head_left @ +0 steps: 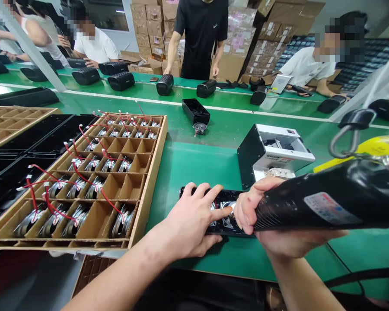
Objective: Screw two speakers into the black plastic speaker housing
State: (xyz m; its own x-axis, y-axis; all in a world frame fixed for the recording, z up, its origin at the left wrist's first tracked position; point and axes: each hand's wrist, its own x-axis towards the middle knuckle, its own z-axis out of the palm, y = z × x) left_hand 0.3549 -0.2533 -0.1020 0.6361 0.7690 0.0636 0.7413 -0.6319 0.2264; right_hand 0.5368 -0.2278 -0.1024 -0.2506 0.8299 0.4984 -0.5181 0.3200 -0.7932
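Observation:
My left hand (pixel 191 220) lies on a black speaker housing (pixel 225 196) on the green bench, fingers spread, forefinger pressing a round speaker driver (pixel 227 208) inside it. My right hand (pixel 272 224) is wrapped round a black electric screwdriver (pixel 330 198), whose tip end points down into the housing beside the driver. The screwdriver hangs from a metal hook (pixel 350 134) and cable at the right.
A cardboard divider tray (pixel 149 181) of speaker drivers with red wires sits at left, beside black trays (pixel 35 138). A white and black machine (pixel 272 151) stands behind the housing. Another open housing (pixel 196 111) and finished speakers (pixel 121 80) lie farther back, where several people work.

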